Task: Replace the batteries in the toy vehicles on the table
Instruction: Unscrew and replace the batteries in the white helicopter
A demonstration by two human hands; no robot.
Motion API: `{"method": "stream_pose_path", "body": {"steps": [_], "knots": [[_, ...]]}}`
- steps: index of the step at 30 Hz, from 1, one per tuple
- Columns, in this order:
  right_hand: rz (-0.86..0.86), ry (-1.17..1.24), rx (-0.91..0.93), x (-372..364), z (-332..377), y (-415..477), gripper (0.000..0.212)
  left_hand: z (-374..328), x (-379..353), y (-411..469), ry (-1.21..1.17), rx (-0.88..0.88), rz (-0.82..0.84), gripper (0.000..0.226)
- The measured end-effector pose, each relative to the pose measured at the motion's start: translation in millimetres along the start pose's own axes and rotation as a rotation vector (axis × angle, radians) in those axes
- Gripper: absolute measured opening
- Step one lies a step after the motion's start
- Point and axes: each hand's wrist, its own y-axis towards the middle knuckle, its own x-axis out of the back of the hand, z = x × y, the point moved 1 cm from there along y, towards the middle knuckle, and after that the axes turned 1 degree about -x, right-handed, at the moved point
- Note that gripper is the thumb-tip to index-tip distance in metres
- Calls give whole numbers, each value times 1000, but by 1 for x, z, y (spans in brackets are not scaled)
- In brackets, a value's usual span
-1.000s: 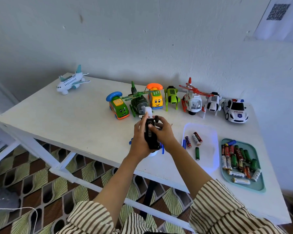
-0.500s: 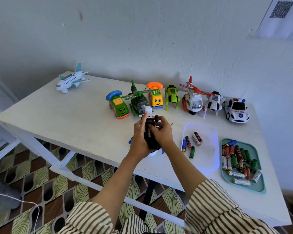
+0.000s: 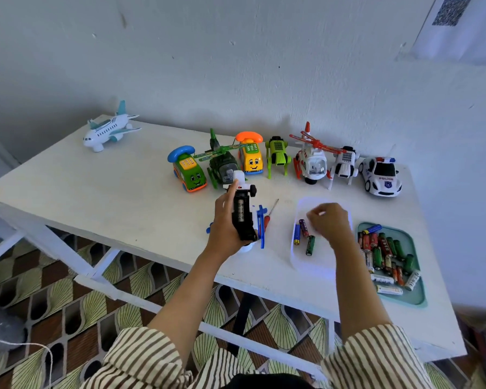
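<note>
1. My left hand (image 3: pixel 224 223) grips a toy vehicle (image 3: pixel 244 220) above the front half of the white table (image 3: pixel 96 192). The toy is turned so its black underside faces me, and a pale cylinder shows in the open slot.
2. My right hand (image 3: pixel 329 222) hovers over the white tray (image 3: pixel 320 265) with its fingers curled in. I cannot tell whether they pinch anything.
3. Three loose batteries lie in that tray just left of my right hand: a blue one (image 3: pixel 297 235), a dark red one (image 3: pixel 303 228) and a green one (image 3: pixel 310 245).
4. A teal tray (image 3: pixel 420 294) sits just right of the white one, heaped with mixed batteries (image 3: pixel 385 254).
5. A red-handled screwdriver (image 3: pixel 270 217) lies on the table beside a blue plastic piece (image 3: pixel 261 228), just right of the held toy.
6. Along the wall stand a green phone car (image 3: pixel 190 172), a green helicopter (image 3: pixel 222 164), a yellow phone car (image 3: pixel 251 158), a lime-green vehicle (image 3: pixel 278 154), a red-and-white helicopter (image 3: pixel 312 161), a white vehicle (image 3: pixel 345 164) and a police car (image 3: pixel 382 176).
7. A white toy airplane (image 3: pixel 110 130) stands alone at the far left corner, well apart from the row.
</note>
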Motion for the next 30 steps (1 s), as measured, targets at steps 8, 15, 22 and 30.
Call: {"method": "stream_pose_path", "body": {"steps": [8, 15, 22, 30], "knots": [[156, -276, -109, -11, -25, -17, 32, -1, -1, 1, 16, 16, -12, 112], [80, -242, -84, -12, -23, -23, 19, -3, 0, 0, 23, 17, -9, 110], [-11, 365, 136, 7, 17, -37, 16, -6, 0, 0, 8, 2, -29, 108], [255, 584, 376, -35, 85, -62, 9, 1, -1, 3, 22, 51, 5, 117]]}}
